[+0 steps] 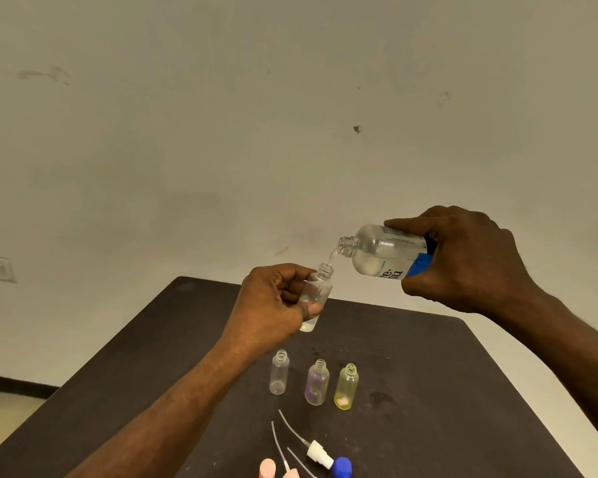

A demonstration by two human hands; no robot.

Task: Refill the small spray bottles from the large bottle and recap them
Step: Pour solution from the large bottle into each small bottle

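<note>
Right hand (470, 260) is gripping the large bottle (380, 253), tipping it so liquid is running into the small bottle (316, 294) the left hand (273, 305) is holding tilted above the tabletop's (446, 391) far edge.

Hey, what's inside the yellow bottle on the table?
The uncapped yellow bottle shows a small pale pinkish patch at its bottom; what that is cannot be told. No liquid level shows through its tinted wall.

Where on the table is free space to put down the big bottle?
The table is bare right of the yellow bottle. Crowded: three standing small bottles and the spray caps at the near edge.
</note>
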